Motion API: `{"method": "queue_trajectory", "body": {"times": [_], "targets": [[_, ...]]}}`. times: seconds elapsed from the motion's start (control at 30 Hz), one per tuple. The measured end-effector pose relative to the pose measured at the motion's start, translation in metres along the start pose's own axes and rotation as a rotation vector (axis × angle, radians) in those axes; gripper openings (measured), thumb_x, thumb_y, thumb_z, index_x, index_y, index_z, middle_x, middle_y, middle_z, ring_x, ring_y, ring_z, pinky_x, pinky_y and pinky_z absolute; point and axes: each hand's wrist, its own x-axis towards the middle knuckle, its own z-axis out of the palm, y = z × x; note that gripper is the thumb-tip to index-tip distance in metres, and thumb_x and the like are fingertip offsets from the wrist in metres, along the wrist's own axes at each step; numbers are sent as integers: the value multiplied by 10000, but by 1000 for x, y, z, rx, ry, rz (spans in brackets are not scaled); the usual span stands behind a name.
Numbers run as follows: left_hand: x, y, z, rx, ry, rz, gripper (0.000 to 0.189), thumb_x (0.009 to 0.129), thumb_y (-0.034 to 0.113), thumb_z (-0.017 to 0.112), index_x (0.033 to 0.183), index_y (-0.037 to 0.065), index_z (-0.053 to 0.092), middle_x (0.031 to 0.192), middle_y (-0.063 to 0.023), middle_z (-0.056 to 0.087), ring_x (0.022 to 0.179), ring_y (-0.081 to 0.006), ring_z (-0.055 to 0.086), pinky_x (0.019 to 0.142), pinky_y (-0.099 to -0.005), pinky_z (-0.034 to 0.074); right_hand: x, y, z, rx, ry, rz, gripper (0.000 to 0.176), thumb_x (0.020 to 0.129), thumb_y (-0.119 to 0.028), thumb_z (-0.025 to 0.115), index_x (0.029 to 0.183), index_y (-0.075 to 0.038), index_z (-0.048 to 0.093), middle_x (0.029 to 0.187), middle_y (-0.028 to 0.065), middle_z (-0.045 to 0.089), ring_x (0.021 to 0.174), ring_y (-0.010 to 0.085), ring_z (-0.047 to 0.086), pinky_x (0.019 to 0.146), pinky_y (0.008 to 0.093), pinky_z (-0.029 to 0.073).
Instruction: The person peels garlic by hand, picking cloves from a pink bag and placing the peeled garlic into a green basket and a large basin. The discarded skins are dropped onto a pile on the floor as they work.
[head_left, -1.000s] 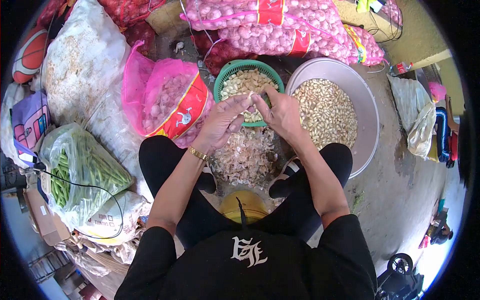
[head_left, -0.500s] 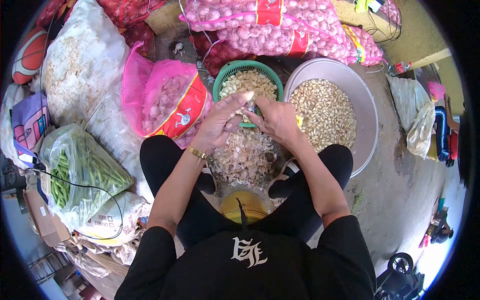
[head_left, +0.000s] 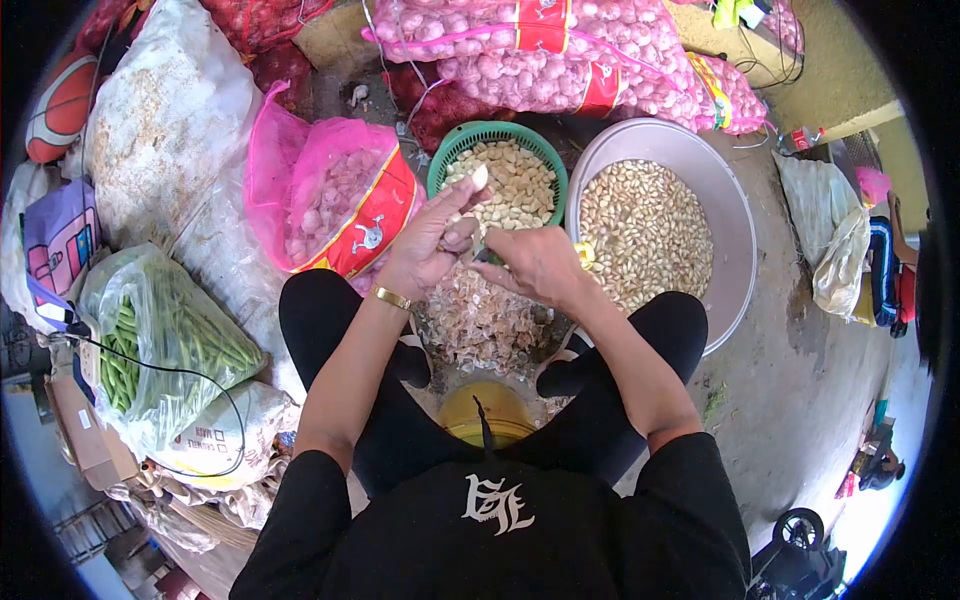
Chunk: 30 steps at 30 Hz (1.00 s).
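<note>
My left hand (head_left: 428, 248), with a gold bracelet at its wrist, pinches a pale garlic clove (head_left: 480, 177) between thumb and finger. Its other fingers are curled in. Close beside it on the right, my right hand (head_left: 540, 264) is closed around a small knife, whose yellow handle end (head_left: 585, 253) sticks out past the palm; the blade is mostly hidden between the hands. Behind the hands stands a green basket (head_left: 562, 185) of peeled cloves. To the right is a wide grey tub (head_left: 737, 245) full of unpeeled cloves. Papery garlic skins (head_left: 485, 318) lie heaped below the hands.
A pink net sack of garlic (head_left: 335, 200) stands open at left, with more garlic sacks (head_left: 560, 60) stacked at the back. A plastic bag of green beans (head_left: 170, 345) sits left. A yellow container (head_left: 487, 412) stands between my legs. A person (head_left: 878, 465) is far right.
My left hand has shifted slightly left, raising the clove up from the knife. My right hand has moved a little left and down, the yellow handle showing more.
</note>
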Motion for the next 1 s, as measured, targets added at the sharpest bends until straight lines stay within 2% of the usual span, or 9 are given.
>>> {"method": "queue_trajectory", "body": {"times": [0.1, 0.33, 0.4, 0.63, 0.7, 0.83, 0.9, 0.93, 1.0], "targets": [[-4, 11, 1, 10, -61, 23, 284, 964, 268, 566, 1182, 86, 560, 1043, -32, 614, 484, -14, 341, 423, -160, 260, -6, -1, 4, 28, -82, 30, 364, 881, -424, 600, 904, -64, 550, 694, 155, 629, 617, 336, 634, 554, 436, 481], [-14, 15, -2, 31, -163, 21, 348, 980, 335, 522, 1194, 62, 555, 1046, -8, 613, 483, -12, 323, 420, -176, 231, -8, -3, 31, 212, -18, 162, 392, 848, -426, 636, 892, -38, 598, 685, 149, 621, 672, 353, 631, 597, 444, 470], [-18, 16, 4, -8, -143, 14, 297, 1011, 294, 456, 1143, 29, 478, 963, -9, 511, 483, -14, 320, 395, -153, 242, -7, -7, 24, 91, -177, 221, 383, 845, -407, 639, 856, -26, 605, 678, 154, 617, 692, 353, 635, 597, 438, 466], [-20, 17, -1, 16, -160, 15, 278, 1008, 302, 461, 1088, 35, 466, 892, 12, 498, 464, -10, 312, 384, -163, 247, -9, -8, 39, 92, -189, 109, 347, 794, -359, 699, 949, -59, 622, 696, 153, 623, 698, 359, 635, 608, 442, 473], [-18, 15, -10, 16, -225, 9, 350, 971, 317, 544, 1191, 45, 550, 1015, -10, 623, 470, -9, 322, 408, -183, 221, -10, -6, 52, 273, -79, 160, 449, 747, -446, 723, 898, -46, 588, 722, 198, 626, 742, 379, 639, 656, 485, 486], [-18, 15, -10, 108, -166, 36, 311, 955, 244, 579, 1191, 43, 549, 1000, -21, 634, 461, -13, 337, 393, -175, 238, -7, -1, 23, 328, -116, 140, 434, 802, -428, 687, 934, -25, 596, 764, 217, 633, 766, 380, 642, 667, 477, 485], [-21, 17, -2, 129, -135, 56, 293, 942, 183, 597, 1193, 41, 548, 992, -39, 642, 458, -14, 358, 380, -160, 262, 2, 0, -2, 438, -79, 472, 430, 866, -428, 634, 974, -13, 602, 785, 218, 637, 772, 383, 644, 668, 455, 489], [-23, 18, 1, 128, -135, 55, 293, 942, 183, 597, 1193, 41, 548, 992, -39, 642, 458, -14, 358, 380, -160, 262, 4, 4, -4, 437, -80, 473, 430, 866, -428, 634, 974, -13, 602, 785, 218, 637, 772, 383, 644, 668, 455, 489], [-23, 18, 7, 311, -115, 58, 270, 957, 143, 561, 1192, 13, 529, 911, 2, 631, 448, -14, 348, 383, -168, 286, 8, 12, -8, 590, 288, 410, 451, 891, -455, 608, 965, -10, 595, 784, 220, 632, 765, 394, 642, 661, 438, 492]]}}
